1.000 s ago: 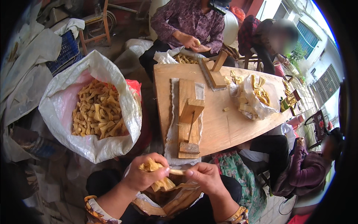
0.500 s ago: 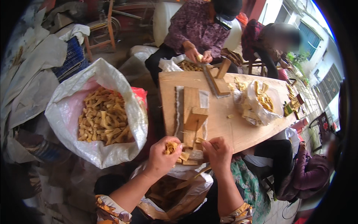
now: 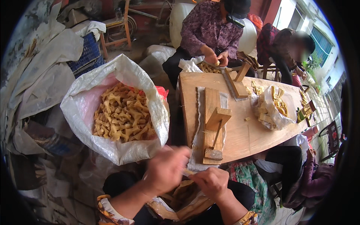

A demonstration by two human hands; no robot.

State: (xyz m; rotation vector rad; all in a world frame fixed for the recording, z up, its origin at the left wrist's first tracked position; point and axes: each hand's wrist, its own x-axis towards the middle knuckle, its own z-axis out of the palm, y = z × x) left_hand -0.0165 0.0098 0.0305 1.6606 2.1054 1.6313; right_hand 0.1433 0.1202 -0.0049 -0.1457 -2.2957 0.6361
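Left hand (image 3: 167,169) and right hand (image 3: 212,182) have drawn back from the wooden jig (image 3: 212,99), leaving it untouched. Right pinches a slim tan piece (image 3: 188,172) above the open lap bag (image 3: 160,208); left is curled but motion-blurred, so cannot tell what, if anything, it holds.

My left hand (image 3: 167,170) is blurred, so I can't tell its fingers apart or what it grips. The slim tan piece (image 3: 188,172) pinched in my right hand (image 3: 213,182) is partly covered, its full shape unclear. My hands hide part of the lap sack (image 3: 164,210), and the lower edge crops my right sleeve (image 3: 247,218). The white woven sack (image 3: 77,103) covers most of a red bag (image 3: 162,92). Opposite, a co-worker's (image 3: 210,28) held bit (image 3: 217,63) is too small to identify.
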